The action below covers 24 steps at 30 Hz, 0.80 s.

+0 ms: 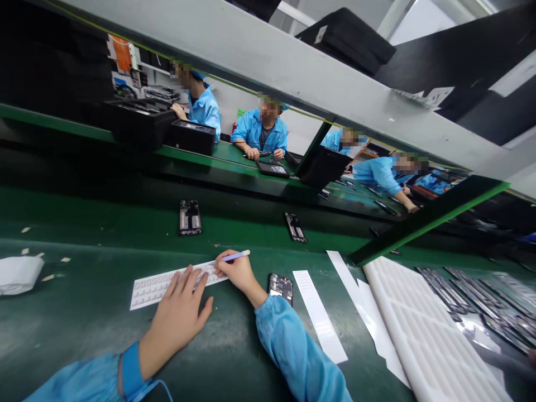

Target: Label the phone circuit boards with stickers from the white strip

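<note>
My left hand (180, 310) lies flat with its fingers spread over a white sheet of small grey die-cut stickers (146, 290). In my right hand (239, 273) is a slim purple-and-white pen-like tool (237, 255), pinched between the fingers at the sheet's right end. The tool's lower tip is hidden by my fingers. Beside my right wrist sits an opened phone (280, 286), partly covered by the blue sleeve. To its right is a second narrow sticker sheet (312, 304) with small printed rows.
Two opened phone frames (190, 218) (295, 227) lie on the green strip ahead. A white ribbed tray (431, 335) stands at right, with several phone parts (456, 290) beyond. White paper (19, 274) lies far left. A green post (431, 220) rises ahead right; co-workers sit across the bench.
</note>
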{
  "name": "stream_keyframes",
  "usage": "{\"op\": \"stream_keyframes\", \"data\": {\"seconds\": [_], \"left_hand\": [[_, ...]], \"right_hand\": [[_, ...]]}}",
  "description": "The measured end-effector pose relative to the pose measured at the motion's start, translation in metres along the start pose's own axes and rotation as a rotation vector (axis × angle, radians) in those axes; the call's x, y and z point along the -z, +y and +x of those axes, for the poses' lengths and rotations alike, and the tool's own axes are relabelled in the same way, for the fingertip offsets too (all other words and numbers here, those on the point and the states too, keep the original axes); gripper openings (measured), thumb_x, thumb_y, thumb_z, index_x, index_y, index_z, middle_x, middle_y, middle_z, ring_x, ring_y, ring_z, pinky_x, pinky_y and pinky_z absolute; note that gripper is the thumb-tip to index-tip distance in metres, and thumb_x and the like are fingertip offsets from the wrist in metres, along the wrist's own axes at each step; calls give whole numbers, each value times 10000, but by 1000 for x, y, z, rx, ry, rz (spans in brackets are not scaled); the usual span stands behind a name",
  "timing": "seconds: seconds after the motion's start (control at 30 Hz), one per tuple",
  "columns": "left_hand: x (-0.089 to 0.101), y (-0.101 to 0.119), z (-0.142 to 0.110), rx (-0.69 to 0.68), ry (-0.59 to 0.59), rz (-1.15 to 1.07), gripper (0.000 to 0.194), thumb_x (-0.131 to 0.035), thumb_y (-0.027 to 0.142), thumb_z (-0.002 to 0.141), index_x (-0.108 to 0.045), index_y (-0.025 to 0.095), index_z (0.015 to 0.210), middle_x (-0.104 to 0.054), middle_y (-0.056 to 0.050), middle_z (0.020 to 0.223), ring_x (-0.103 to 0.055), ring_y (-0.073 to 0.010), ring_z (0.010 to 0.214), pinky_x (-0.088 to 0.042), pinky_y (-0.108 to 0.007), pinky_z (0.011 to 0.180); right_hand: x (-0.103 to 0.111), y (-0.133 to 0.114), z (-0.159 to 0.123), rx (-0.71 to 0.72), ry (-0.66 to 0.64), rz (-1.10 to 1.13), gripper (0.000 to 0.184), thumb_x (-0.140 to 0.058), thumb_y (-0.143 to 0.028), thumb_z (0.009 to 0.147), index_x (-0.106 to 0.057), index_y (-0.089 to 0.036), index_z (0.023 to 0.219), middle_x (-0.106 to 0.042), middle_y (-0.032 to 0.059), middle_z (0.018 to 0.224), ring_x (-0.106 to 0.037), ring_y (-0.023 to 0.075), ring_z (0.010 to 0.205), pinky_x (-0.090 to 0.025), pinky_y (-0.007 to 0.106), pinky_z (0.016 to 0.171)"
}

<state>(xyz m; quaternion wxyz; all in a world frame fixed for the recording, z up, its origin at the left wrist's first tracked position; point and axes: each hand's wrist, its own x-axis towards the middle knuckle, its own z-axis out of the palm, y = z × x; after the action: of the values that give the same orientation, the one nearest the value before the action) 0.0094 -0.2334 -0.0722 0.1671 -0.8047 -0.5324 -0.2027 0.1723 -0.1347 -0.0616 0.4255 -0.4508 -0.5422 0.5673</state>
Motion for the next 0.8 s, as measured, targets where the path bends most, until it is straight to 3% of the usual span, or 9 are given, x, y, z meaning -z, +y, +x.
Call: {"op": "stream_keyframes", "data": {"seconds": [0.23, 0.47, 0.8], "left_hand": [[1, 0, 2, -2, -2, 6, 470, -479, 397, 902, -648, 94, 1220, -621, -158, 1262, -504, -381, 1247, -422, -537, 1029], [2, 0, 2, -5, 8, 7, 468, -489, 399, 900, -646, 92, 1217, -625, -156, 1258, -508, -385, 1243, -426, -537, 1023], [3, -1, 3, 9, -1, -26, 473, -494, 391, 895, -629, 90, 1235, -621, -163, 1265, -503, -392, 1250, -409, -542, 1033]], "right_hand": [[1, 3, 2, 9, -38, -2, 164, -696, -276, 665, -690, -150, 770, -690, 6, 622, -672, 142, 542, -551, 219, 546], [1, -2, 1, -58, -44, 149, 249, -766, -319, 600, -683, -141, 753, -712, 28, 647, -683, 149, 553, -553, 235, 559], [6, -14, -6, -12, 55, 138, 277, -770, -383, 648, -686, -154, 779, -709, 26, 649, -683, 169, 559, -558, 256, 545]]}}
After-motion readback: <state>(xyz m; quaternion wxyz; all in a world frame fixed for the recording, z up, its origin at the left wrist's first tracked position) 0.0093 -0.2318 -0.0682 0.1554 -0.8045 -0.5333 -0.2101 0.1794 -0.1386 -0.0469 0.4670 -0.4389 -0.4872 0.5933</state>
